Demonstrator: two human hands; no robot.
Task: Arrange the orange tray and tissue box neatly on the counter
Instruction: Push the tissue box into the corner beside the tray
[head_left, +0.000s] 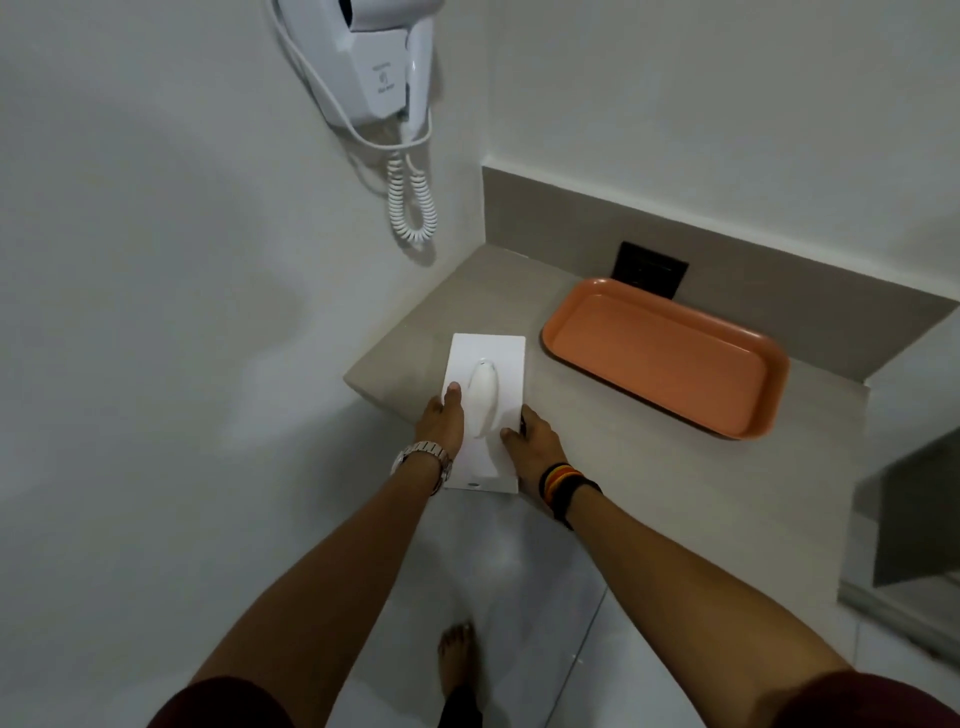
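A white tissue box (488, 358) with a tissue sticking out of its top slot lies at the left front corner of the grey counter (597, 447), its near end overhanging the edge. My left hand (441, 421) grips its left side, thumb on top. My right hand (530, 441) grips its right side. The empty orange tray (665, 358) lies to the right of the box, angled, close to the back splash and apart from the box.
A white wall-mounted hair dryer (384, 62) with a coiled cord (410, 208) hangs on the left wall above the counter corner. A dark wall socket (649, 270) sits behind the tray. Below the counter lies a tiled floor (519, 571) with a bare foot (457, 654).
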